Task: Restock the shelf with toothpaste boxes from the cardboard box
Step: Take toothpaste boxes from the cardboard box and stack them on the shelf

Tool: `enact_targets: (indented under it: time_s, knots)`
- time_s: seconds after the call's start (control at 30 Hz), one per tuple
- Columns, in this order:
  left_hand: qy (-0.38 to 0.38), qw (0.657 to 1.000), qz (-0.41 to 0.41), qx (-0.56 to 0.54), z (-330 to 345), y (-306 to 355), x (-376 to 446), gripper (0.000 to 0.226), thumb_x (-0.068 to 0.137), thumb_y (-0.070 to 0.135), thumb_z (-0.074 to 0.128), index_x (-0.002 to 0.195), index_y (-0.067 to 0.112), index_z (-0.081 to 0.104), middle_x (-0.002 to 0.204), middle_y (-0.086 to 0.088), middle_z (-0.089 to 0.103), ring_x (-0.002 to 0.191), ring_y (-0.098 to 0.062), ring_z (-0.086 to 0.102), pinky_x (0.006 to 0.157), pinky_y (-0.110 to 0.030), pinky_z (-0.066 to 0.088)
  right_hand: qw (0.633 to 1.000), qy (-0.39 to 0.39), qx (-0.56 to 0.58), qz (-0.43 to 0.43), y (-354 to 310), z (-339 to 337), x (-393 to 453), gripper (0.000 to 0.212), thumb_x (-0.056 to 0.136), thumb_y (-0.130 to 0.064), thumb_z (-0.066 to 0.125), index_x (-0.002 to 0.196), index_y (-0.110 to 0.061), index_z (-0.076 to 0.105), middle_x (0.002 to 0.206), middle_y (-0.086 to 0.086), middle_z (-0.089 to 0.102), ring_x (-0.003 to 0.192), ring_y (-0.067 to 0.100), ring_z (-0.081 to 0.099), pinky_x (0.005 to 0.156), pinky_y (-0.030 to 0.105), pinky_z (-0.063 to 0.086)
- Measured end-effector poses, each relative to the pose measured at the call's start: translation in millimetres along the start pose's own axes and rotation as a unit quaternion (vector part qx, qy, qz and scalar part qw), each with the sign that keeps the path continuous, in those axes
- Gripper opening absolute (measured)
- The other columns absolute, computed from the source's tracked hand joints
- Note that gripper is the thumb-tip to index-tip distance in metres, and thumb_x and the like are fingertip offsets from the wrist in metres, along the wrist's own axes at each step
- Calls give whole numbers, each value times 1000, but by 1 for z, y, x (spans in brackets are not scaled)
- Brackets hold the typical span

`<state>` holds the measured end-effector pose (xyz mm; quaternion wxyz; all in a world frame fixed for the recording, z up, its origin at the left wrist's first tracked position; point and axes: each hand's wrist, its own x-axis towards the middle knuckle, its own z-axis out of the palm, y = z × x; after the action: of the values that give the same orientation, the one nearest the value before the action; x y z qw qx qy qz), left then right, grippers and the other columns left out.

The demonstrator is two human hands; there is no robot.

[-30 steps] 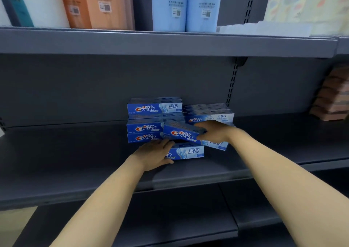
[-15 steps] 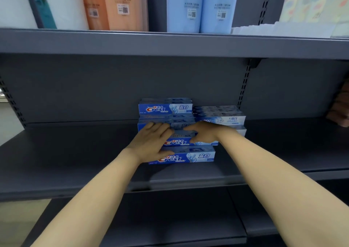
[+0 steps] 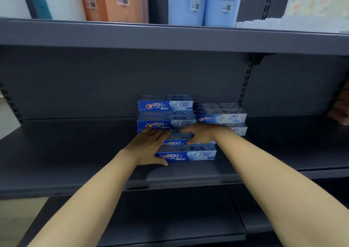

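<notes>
On the middle shelf (image 3: 75,152), both hands (left hand (image 3: 149,144) flat, right hand (image 3: 200,135) curled) press the front toothpaste boxes (image 3: 187,152); next, align them.

this was a shop aisle. grey metal shelving (image 3: 170,38) held stacked toothpaste boxes (image 3: 166,105). barcode-labelled packs (image 3: 122,3) stood above.

left arm: stretched forward and up from the lower left, bare forearm, wrist ending just left of the front toothpaste box (image 3: 186,153)
left hand (image 3: 149,146): laid flat against that box's left end, fingers kept straight and close together, thumb tucked under at its lower left corner
right arm: brought in from the lower right, angled toward the same box
right hand (image 3: 203,134): set palm down just above the box, fingers curled a bit, thumb pointed down toward its top edge
</notes>
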<state>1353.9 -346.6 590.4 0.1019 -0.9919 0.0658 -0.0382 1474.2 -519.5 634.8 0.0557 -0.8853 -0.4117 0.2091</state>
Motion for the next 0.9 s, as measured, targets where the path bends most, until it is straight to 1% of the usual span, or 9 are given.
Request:
enact_targets:
  time_s: [0.13,0.23,0.33,0.43,0.53,0.67,0.77,0.83,0.9]
  knots:
    - [-11,1000,-3,-12,2,0,0,102,81,69,48,151,15,-4,159,-1,5,145,-16,8,117,-29,3,1000,2,11,12,0,4,1,61,93,-26,57,146,-23,28,148,5,37,130,24,42,107,37,37]
    - [-9,1000,-3,-16,2,1,-1,97,84,67,46,152,15,0,158,0,9,145,-16,11,117,-29,5,1000,13,7,27,2,5,2,51,95,-29,54,140,-19,32,141,8,44,122,24,47,102,35,40]
    - [-23,999,-12,-31,3,2,-2,92,86,65,45,151,15,4,157,-1,15,143,-17,17,116,-29,10,999,14,-3,35,2,5,-1,44,97,-30,49,137,-13,38,137,8,48,120,24,49,97,33,39]
    - [-44,998,-17,-33,3,4,-2,90,87,64,43,151,14,5,156,-2,15,142,-19,19,115,-30,14,999,9,0,39,6,2,-3,41,99,-31,45,135,-13,41,137,7,50,120,23,49,98,32,39]
    - [-56,998,-17,-32,0,4,1,91,87,64,45,151,13,5,156,-2,17,141,-19,22,114,-31,16,998,8,17,52,12,-2,-6,53,97,-38,47,144,-18,32,144,2,43,127,20,45,99,29,37]
    - [-69,997,-19,-40,-5,6,4,98,84,64,50,151,13,1,157,-3,14,142,-21,17,115,-32,15,997,4,31,74,17,-8,-14,68,90,-50,53,147,-25,25,149,-2,37,131,19,42,106,31,37]
    - [-72,996,-23,-51,-10,8,6,103,81,65,54,151,15,-3,158,-1,7,145,-21,11,117,-33,12,995,32,23,87,19,-12,-20,60,97,-42,43,149,-24,20,152,1,33,134,22,38,110,35,33]
    - [-74,996,-26,-48,-11,10,9,105,80,66,55,151,16,-3,158,-2,8,144,-22,13,118,-34,13,994,47,20,92,20,-14,-25,53,100,-38,36,148,-22,22,151,3,35,132,23,40,109,35,34]
    - [-79,995,-30,-52,-10,12,12,105,79,66,55,151,16,-3,158,-3,11,144,-23,15,118,-35,14,995,39,12,95,20,-14,-29,54,100,-41,36,149,-20,22,151,3,35,133,24,39,110,34,32]
